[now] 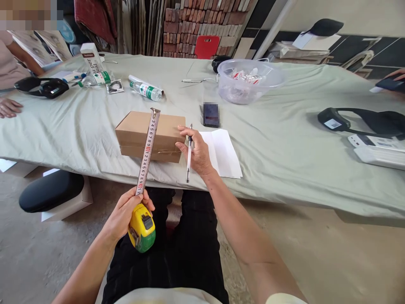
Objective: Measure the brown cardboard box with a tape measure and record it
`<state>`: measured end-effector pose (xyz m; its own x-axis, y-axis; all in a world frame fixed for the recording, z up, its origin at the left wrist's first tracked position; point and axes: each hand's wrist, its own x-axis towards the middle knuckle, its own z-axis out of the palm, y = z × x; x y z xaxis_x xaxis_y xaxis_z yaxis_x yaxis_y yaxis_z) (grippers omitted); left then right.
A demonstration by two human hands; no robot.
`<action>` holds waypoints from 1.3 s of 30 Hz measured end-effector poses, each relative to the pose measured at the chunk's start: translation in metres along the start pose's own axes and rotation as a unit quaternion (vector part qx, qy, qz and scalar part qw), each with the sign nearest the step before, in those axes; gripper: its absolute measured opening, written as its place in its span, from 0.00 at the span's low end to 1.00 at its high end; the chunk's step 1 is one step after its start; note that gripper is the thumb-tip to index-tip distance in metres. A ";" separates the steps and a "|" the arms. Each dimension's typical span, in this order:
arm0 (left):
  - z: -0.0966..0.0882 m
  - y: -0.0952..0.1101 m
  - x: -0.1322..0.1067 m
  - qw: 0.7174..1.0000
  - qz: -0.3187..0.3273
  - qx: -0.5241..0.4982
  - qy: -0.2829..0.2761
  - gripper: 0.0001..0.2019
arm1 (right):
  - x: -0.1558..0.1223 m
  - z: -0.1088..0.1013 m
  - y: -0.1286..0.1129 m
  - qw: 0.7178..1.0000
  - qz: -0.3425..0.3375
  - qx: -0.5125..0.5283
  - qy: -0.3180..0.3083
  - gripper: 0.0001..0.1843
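My left hand (125, 207) is closed around a yellow and green tape measure (144, 230), held above my lap. Its blade (146, 158) is pulled out away from me and crosses over the cardboard box (131, 131), with the metal hook end above the box's far edge. At the right end of the box is my right hand (200, 155), thumb and fingertips against it. A clear pen with a black grip (189, 158) is tucked between the fingers of that hand. Folded white paper (228, 154) lies just right of it on the cloth-covered table (278, 147).
A phone (211, 115) and a clear plastic basin (247, 95) stand beyond the paper. Water bottles (147, 90) lie at the back left. Black headsets (363, 120) rest at both sides. Another person's hand (9, 107) is on the left edge. A black-topped stool (52, 191) stands below.
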<state>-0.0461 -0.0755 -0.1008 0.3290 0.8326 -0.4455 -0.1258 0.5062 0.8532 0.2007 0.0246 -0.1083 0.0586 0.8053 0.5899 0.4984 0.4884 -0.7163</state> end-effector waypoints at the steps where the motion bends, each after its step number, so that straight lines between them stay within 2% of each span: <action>1: 0.002 0.002 -0.002 1.000 -0.002 -0.001 -0.004 0.09 | 0.006 -0.002 -0.003 1.000 0.012 0.003 0.004 0.13; 7: 0.018 0.014 -0.001 1.000 -0.010 -0.029 0.003 0.10 | 0.037 -0.006 -0.006 0.999 0.053 0.007 -0.010 0.21; 14: 0.030 0.008 0.012 0.999 -0.018 -0.041 -0.010 0.10 | 0.052 -0.003 -0.002 0.997 0.070 -0.013 -0.005 0.26; 19: 0.030 0.003 0.022 1.000 -0.001 -0.029 -0.004 0.09 | 0.059 -0.005 0.002 0.997 0.079 -0.004 -0.006 0.27; 27: 0.029 0.006 0.037 1.000 0.009 -0.019 -0.009 0.09 | 0.069 -0.003 0.010 0.995 0.100 0.001 -0.007 0.27; 34: 0.024 -0.002 0.053 0.999 0.012 -0.023 -0.021 0.09 | 0.071 -0.005 0.009 0.992 0.123 -0.010 -0.022 0.28; 39: 0.023 -0.005 0.054 0.999 0.028 -0.007 -0.019 0.09 | 0.070 -0.005 0.009 0.992 0.125 -0.003 -0.021 0.27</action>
<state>-0.0057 -0.0381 -0.1228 0.3560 0.8509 -0.3862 -0.1584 0.4623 0.8725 0.2135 0.0839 -0.0710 0.1456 0.9145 0.3776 0.4782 0.2690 -0.8360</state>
